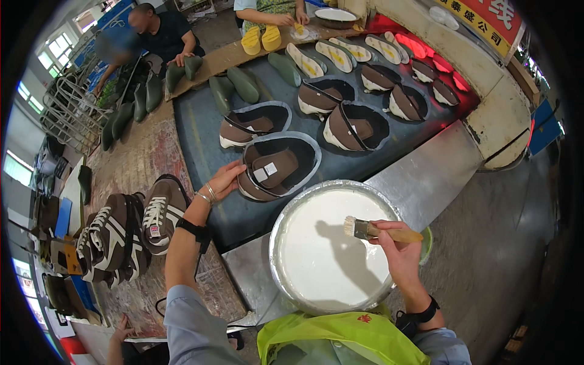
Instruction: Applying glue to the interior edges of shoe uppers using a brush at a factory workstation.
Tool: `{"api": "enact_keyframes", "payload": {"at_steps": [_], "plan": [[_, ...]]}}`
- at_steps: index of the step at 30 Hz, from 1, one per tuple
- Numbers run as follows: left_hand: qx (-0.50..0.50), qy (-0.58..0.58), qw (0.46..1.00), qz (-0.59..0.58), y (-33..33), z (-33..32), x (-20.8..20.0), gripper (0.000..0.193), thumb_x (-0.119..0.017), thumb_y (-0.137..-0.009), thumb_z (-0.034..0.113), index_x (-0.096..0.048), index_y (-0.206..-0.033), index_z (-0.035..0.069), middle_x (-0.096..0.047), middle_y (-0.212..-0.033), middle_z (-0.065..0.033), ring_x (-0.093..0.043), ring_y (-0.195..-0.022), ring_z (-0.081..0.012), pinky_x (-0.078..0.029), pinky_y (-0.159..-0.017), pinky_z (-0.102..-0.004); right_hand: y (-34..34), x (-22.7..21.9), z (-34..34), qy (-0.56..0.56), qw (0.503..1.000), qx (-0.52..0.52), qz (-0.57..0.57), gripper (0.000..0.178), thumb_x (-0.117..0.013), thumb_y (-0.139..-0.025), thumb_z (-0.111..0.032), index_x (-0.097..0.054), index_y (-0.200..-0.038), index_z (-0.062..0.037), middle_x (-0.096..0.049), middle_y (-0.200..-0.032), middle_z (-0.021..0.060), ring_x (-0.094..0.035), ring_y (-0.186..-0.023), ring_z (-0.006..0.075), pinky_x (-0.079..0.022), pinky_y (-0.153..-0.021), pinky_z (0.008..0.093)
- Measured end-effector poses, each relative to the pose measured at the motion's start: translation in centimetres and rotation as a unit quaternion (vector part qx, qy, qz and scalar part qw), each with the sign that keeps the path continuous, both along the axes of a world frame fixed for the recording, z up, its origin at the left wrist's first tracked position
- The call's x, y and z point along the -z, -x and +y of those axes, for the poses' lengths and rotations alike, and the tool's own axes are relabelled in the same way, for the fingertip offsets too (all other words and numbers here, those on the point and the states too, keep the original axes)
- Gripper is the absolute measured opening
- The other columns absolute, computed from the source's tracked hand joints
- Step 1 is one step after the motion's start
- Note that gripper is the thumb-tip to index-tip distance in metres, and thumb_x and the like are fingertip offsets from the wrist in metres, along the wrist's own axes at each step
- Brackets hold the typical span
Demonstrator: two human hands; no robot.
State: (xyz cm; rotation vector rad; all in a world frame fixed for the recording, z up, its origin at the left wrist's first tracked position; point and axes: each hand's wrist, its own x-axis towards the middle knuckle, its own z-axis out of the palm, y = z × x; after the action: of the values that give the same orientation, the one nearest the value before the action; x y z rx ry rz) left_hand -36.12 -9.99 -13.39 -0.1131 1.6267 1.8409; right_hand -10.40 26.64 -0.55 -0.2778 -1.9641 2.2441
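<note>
My right hand (pixel 398 252) grips the wooden handle of a flat paintbrush (pixel 371 230), its pale bristles pointing left. The brush is over a round metal basin (pixel 275 243) of white liquid (pixel 316 261) and casts a shadow on it. My left hand (pixel 226 181) has its fingertips on the near left edge of a brown shoe upper (pixel 267 193), which lies sole side down, its dark lining and two white labels showing. Another brown shoe upper (pixel 234 132) lies just beyond it, and a third shoe upper (pixel 340 137) is to the right.
More uppers, green shoe lasts (pixel 246 85) and pale soles (pixel 305 61) cover the dark conveyor belt (pixel 198 140). Finished brown sneakers (pixel 161 213) stand on the worn wooden table (pixel 201 292) at left. Two people work at the far side. A red-lit machine (pixel 499 115) stands at right.
</note>
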Motion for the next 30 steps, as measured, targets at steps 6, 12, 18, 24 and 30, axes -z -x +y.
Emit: {"api": "enact_keyframes", "payload": {"at_steps": [6, 12, 18, 24, 30], "plan": [[-0.036, 0.124, 0.990, 0.054, 0.8, -0.6, 0.0, 0.072, -0.059, -0.089, 0.040, -0.027, -0.143, 0.005, -0.050, -0.130, -0.0048, -0.052, -0.111, -0.0130, -0.041, -0.093, -0.0272, -1.0, -0.4, -0.3, -0.021, 1.000, 0.003, 0.001, 0.014, -0.054, -0.089, 0.001, -0.057, -0.102, 0.0071, -0.061, -0.105, 0.0155, -0.061, -0.094, 0.0191, -0.055, -0.079, 0.0313], [0.127, 0.410, 0.877, 0.215, -1.1, -6.8, -5.2, 0.076, -0.056, -0.083, 0.055, -0.046, -0.130, -0.005, -0.054, -0.126, -0.0208, -0.050, -0.120, -0.0288, -0.038, -0.101, -0.0340, -2.7, -1.7, -1.0, -0.081, 0.996, 0.043, -0.002, 0.021, -0.057, -0.089, -0.002, -0.056, -0.106, 0.0103, -0.062, -0.103, 0.0173, -0.063, -0.091, 0.0198, -0.056, -0.077, 0.0307], [0.294, 0.645, 0.700, 0.081, -7.7, -17.9, -14.3, 0.072, -0.068, -0.072, 0.016, -0.038, -0.136, 0.004, -0.045, -0.135, -0.0190, -0.055, -0.110, -0.0326, -0.044, -0.093, -0.0381, -4.1, -0.8, -1.1, -0.117, 0.993, -0.014, -0.002, 0.020, -0.057, -0.089, -0.004, -0.058, -0.103, 0.0111, -0.063, -0.100, 0.0171, -0.063, -0.089, 0.0198, -0.056, -0.077, 0.0300], [0.208, 0.735, 0.618, 0.185, -13.0, -21.1, -7.3, 0.095, -0.068, -0.069, 0.007, -0.014, -0.146, 0.015, -0.014, -0.151, -0.0156, -0.055, -0.109, -0.0389, -0.048, -0.089, -0.0411, -5.4, -2.6, -3.3, -0.120, 0.992, -0.043, 0.014, 0.019, -0.057, -0.089, -0.003, -0.058, -0.102, 0.0112, -0.063, -0.099, 0.0163, -0.063, -0.089, 0.0192, -0.056, -0.077, 0.0292], [0.226, 0.775, 0.546, 0.222, -14.0, -20.6, -9.1, 0.077, -0.057, -0.078, -0.002, -0.022, -0.144, 0.017, -0.025, -0.147, -0.0192, -0.061, -0.097, -0.0366, -0.051, -0.080, -0.0442, -6.7, -3.6, -3.6, -0.114, 0.993, -0.019, 0.020, 0.018, -0.058, -0.089, -0.004, -0.060, -0.101, 0.0091, -0.063, -0.099, 0.0147, -0.063, -0.088, 0.0178, -0.055, -0.077, 0.0291]]}}
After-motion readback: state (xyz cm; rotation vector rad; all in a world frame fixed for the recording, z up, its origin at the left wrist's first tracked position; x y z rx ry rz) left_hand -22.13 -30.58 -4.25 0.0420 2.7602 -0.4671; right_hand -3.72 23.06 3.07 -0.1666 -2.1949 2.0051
